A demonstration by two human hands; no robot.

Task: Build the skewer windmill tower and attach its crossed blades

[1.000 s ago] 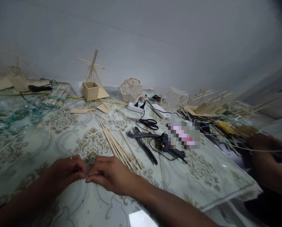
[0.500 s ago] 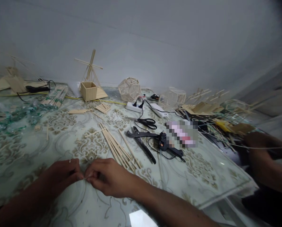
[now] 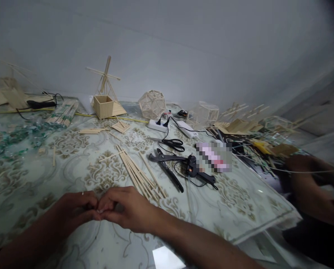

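Low over the patterned tabletop, my left hand [image 3: 78,209] and my right hand [image 3: 124,208] meet at their fingertips. Both are closed in a pinch. A tiny pale bit shows between the fingertips, too small to name. Just beyond my right hand lies a bundle of thin wooden sticks [image 3: 136,172], with one stick [image 3: 152,175] apart on its right. Black-handled pincers [image 3: 167,168] rest open to the right of the sticks. Beside them lies a black glue gun [image 3: 196,170] with its cord looped round.
Scissors [image 3: 172,144] and white power strips [image 3: 157,126] lie farther back. A wooden box [image 3: 103,107] and a stick-frame ball [image 3: 152,104] stand near the wall. Plastic-wrapped stick packs [image 3: 63,112] are at the left. Another person's arm [image 3: 309,186] is at the right edge.
My hands have come closer together, so their fingertips now touch. The view has shifted slightly. The other person's arm at the right has moved a little.
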